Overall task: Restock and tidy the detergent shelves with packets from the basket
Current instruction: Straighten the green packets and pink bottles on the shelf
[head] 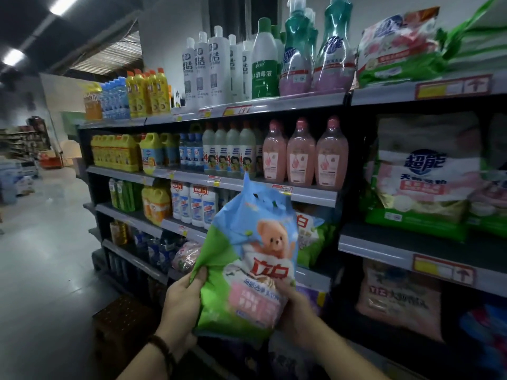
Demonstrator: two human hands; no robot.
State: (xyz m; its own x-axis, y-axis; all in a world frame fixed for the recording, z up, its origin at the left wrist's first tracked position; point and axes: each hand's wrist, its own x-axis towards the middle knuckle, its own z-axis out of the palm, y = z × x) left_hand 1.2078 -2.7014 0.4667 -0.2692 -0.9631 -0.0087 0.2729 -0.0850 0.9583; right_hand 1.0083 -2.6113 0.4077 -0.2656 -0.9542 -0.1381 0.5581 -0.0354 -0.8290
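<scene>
A blue, green and pink detergent packet (247,259) with a teddy bear picture stands upright in front of the shelves. My left hand (182,303) grips its left lower edge, thumb on the front. My right hand (295,311) holds its right lower corner, fingers curled round it. Behind the packet, on the third shelf (312,278), stands a similar green packet (312,237). The basket (120,322), dark and perforated, sits on the floor below my left wrist.
Bottles of cleaner fill the upper shelves (247,108). Large white, pink and green powder bags (422,176) stand in the right bay, with a pink bag (397,300) below. The aisle floor (46,256) stretches to the left.
</scene>
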